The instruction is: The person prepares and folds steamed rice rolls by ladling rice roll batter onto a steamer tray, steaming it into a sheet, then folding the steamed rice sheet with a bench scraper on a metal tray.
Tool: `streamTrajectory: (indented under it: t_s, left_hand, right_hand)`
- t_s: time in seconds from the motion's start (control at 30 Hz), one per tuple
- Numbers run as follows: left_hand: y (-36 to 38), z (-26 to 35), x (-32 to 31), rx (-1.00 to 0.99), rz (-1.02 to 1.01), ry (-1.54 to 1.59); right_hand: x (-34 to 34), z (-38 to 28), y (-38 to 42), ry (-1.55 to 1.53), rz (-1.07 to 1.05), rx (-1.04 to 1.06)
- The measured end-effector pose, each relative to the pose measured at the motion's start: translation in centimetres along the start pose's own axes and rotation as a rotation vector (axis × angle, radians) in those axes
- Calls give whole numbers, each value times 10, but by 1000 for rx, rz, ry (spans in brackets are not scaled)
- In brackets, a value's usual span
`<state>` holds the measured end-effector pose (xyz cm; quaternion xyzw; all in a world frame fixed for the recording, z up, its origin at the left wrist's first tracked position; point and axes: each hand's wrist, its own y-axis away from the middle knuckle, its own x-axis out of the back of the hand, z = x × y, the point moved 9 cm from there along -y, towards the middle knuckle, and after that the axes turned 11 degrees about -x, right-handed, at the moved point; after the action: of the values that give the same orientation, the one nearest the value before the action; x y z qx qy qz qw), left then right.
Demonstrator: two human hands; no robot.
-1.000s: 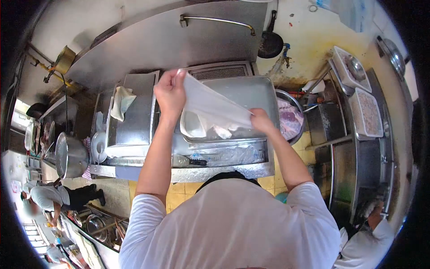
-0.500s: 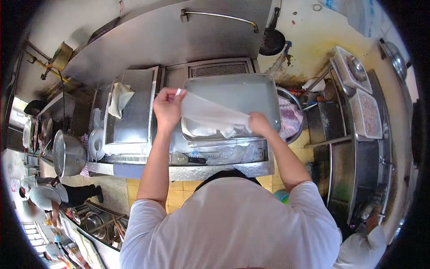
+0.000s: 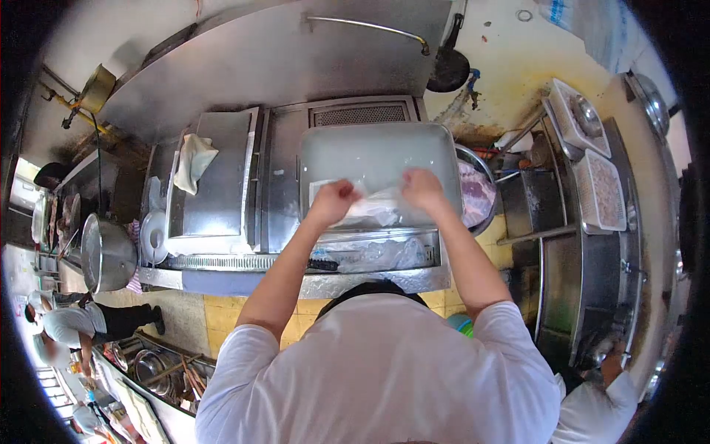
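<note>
Between the left grip (image 3: 342, 198) and the right grip (image 3: 418, 188), both too blurred to tell whether pinching, a pale sheet (image 3: 380, 207) is judged light, limp, tearable, best taken by opposite edges.

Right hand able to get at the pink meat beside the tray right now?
Likely yes: the right hand is over the tray near its right side, and the pink meat just beyond looks uncovered, though depth is hard to judge.
</note>
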<state>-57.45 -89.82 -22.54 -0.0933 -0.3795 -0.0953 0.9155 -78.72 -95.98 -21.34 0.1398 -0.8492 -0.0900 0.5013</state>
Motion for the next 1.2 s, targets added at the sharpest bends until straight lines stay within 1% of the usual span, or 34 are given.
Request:
streamTrajectory:
  t_s: [0.03,0.07,0.1,0.13,0.17,0.2,0.23,0.3,0.33,0.37,0.4,0.47,0.5,0.53,0.57,0.6,0.63,0.67,0.7,0.73,0.77,0.8,0.83,0.87,0.9,0.93,0.97,1.0,1.03,1.07,1.1,1.13,1.17,1.2]
  left_hand:
    - [-5,15,18,48,174,253]
    - [-14,38,27,47,171,252]
    - [-22,77,55,-144,338,270]
    - [-20,111,83,-337,505,286]
    - [-20,124,96,-340,505,285]
    - [-17,137,112,-358,527,139]
    - [-12,148,126,-373,547,-9]
    - [3,137,162,-257,647,-10]
    - [12,117,179,-192,750,55]
    - [24,108,194,-97,806,146]
    - [27,87,198,-108,800,149]
    - [28,76,186,-373,858,60]
    - [21,62,168,-237,758,149]
    - [14,56,144,-99,651,238]
    - [7,69,126,-90,592,237]
    - [1,82,115,-91,588,237]
    - [-5,109,107,-240,582,176]
    - [-6,132,104,-390,573,115]
    - [-7,136,109,-394,568,117]
    - [-2,141,124,-424,613,39]
    - [4,146,142,-453,656,-41]
    - [11,138,167,-317,667,-24]
    - [23,123,190,-361,849,-53]
    - [33,110,210,-354,976,-48]
    - [42,85,217,-243,1015,-66]
    - [45,80,213,-239,1017,-71]
    - [42,76,204,-209,910,-106]
    - [37,72,193,-179,807,-139]
    - [31,85,173,-280,736,-171]
    - [25,94,150,-312,688,-152]
    - [18,105,130,-347,641,-134]
    - [13,117,123,-348,640,-135]
    - [8,135,117,-389,589,-114]
    - [5,149,114,-430,536,-92]
  right_hand:
    - [24,-28,12,-330,77,162]
    - [30,-57,14,-645,-9,273]
    - [39,-82,18,-958,-95,385]
    - [49,-99,26,-959,-92,388]
    - [52,-115,33,-793,-150,326]
    - [47,-121,37,-626,-206,263]
    - [44,-115,37,-625,-206,264]
    - [26,-82,28,-343,-89,223]
    - [7,-46,12,-270,-53,213]
    - [-3,-12,-2,-194,-15,204]
    - [3,3,0,-193,-13,209]
    - [-5,31,0,55,-78,91]
    - [-7,22,1,55,-83,93]
    - [11,-10,11,-242,26,264]
    - [33,-39,26,-541,142,428]
    - [45,-73,36,-671,105,494]
    - [60,-106,47,-800,71,560]
    - [72,-122,58,-800,76,558]
    - [63,-134,59,-665,-81,414]
    - [48,-133,59,-526,-236,268]
    - [17,-111,40,-405,-187,316]
    - [0,-79,26,-368,-98,282]
    - [-11,-44,15,-327,-10,253]
    - [-29,-1,0,-221,5,222]
    - [-34,34,-11,-114,19,192]
    - [-32,59,-12,-18,-6,96]
    - [-32,76,-11,77,-30,-3]
    - [-24,63,-10,80,-32,0]
    - [-3,28,0,-104,26,86]
    - [14,-5,14,-292,83,167]
    - [20,-43,26,-585,93,279]
    - [30,-77,39,-878,106,392]
    - [36,-114,55,-857,-8,426]
    - [38,-137,68,-834,-121,458]
